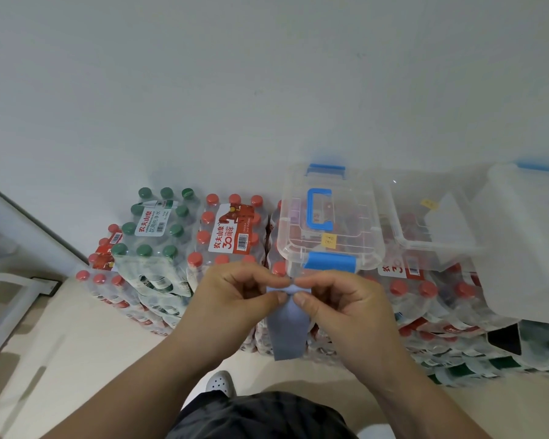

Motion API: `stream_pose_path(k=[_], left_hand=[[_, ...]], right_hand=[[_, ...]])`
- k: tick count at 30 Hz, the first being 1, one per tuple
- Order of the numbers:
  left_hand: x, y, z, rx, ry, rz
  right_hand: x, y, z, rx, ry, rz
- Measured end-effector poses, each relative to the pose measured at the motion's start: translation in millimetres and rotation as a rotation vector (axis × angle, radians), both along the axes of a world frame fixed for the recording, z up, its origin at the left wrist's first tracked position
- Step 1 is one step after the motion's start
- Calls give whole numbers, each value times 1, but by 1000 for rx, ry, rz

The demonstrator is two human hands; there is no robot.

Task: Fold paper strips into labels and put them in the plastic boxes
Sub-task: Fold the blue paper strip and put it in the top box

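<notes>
Both hands up front: left hand [235,291] and right hand [336,299] pinch the blue paper strip [287,324] at its top edge, fingers curled, just before the closed plastic box [330,217].

I'm standing in what looks like a storage corner of a plain room, though I can't tell whether it belongs to a home or a workplace. Shrink-wrapped packs of red-capped water bottles [232,236] and a green-capped pack [156,226] are stacked on the pale floor [76,343] against a bare white wall [235,90]. Clear plastic boxes [355,217] with blue latches sit on top of them.
</notes>
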State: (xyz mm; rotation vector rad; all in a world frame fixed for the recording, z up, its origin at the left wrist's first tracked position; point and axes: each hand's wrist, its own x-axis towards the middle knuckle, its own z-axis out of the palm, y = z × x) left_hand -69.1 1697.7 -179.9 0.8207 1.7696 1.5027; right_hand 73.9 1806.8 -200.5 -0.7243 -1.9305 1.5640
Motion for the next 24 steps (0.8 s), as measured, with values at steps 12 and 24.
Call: stream_pose_path(k=[12,24], left_hand=[[3,1,-2,32,-57,20],[3,4,1,56,-15,80]], right_hand=[[1,0,1,-115,6,-19],[1,9,11,-146,18,19]])
